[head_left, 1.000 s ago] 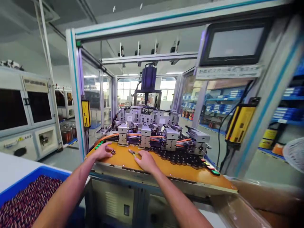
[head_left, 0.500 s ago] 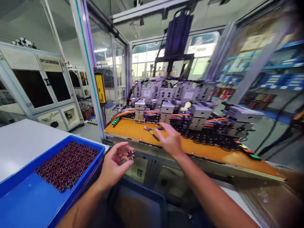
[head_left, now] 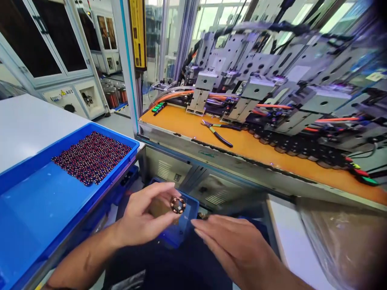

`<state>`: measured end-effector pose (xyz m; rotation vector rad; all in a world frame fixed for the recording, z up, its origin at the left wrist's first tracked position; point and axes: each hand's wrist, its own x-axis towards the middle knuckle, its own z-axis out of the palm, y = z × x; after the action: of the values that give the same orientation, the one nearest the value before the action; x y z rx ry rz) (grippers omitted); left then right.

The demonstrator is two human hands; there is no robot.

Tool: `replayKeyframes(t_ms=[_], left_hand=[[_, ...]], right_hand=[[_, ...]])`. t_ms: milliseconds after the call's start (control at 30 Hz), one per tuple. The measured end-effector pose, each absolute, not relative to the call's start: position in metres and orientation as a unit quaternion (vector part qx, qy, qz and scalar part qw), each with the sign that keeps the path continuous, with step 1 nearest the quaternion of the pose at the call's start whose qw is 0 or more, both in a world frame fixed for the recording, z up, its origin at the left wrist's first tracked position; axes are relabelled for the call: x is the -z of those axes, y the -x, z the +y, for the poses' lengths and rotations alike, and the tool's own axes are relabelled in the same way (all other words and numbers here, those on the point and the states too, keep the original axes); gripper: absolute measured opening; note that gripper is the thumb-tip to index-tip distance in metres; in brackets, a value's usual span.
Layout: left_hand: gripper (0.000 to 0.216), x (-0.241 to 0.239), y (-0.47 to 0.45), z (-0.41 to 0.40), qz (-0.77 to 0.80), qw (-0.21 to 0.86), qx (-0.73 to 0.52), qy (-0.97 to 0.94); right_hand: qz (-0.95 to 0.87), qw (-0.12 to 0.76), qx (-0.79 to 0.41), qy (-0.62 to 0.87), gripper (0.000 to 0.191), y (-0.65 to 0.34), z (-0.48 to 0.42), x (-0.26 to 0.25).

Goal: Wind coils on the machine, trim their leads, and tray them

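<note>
My left hand (head_left: 148,213) is closed on a small wound stator (head_left: 177,205), a ring with copper coils around a round hole. Thumb and fingertips grip it by its edge, its opening turned toward me. Just to the right is my right hand (head_left: 237,239), fingers stretched out and thumb a little apart below them. Nothing shows between its fingertips, and it does not touch the stator. Below and behind the hands is a blue bin (head_left: 193,201), partly hidden by them.
At left, a blue tray (head_left: 36,213) holds many small dark, red-specked parts (head_left: 93,157). Cutting pliers (head_left: 219,135) lie on the orange bench top (head_left: 187,125), before a row of machine fixtures (head_left: 256,92). Plastic-wrapped material (head_left: 338,237) is at right.
My view has tipped down and closer. My right hand has come back from above the bench, near the pliers, to beside the stator. My left hand still holds the stator.
</note>
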<state>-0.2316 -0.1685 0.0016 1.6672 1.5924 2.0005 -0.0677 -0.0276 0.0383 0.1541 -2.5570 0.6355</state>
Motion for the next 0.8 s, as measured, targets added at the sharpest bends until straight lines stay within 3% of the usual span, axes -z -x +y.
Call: replayKeyframes(t_ms=[133,233,367,467,667,800], left_hand=[[0.07,-0.001,0.229,-0.168,0.485,0.131,-0.706,-0.499],[0.071,-0.001,0.228,-0.169,0.474,0.149,-0.697,-0.518],[0.077,0.002,0.227,-0.172,0.481,0.149,-0.652,-0.568],[0.078,0.004,0.226,-0.173,0.475,0.16,-0.643,-0.579],[0.077,0.006,0.219,-0.164,0.443,0.171,-0.709,-0.52],[0.07,0.006,0.219,-0.161,0.414,0.235,-0.755,-0.451]], right_hand=[[-0.901,0.175,-0.388,-0.081,0.019,0.056,-0.023,-0.037],[-0.835,0.14,-0.532,-0.011,0.013,0.062,-0.017,-0.033],[-0.663,0.091,-0.73,0.141,0.027,0.083,-0.018,-0.025],[-0.574,0.047,-0.804,0.145,0.035,0.094,-0.025,-0.018],[-0.506,0.12,-0.847,0.109,0.032,0.099,-0.046,-0.005],[-0.405,0.164,-0.892,0.118,0.031,0.093,-0.062,0.003]])
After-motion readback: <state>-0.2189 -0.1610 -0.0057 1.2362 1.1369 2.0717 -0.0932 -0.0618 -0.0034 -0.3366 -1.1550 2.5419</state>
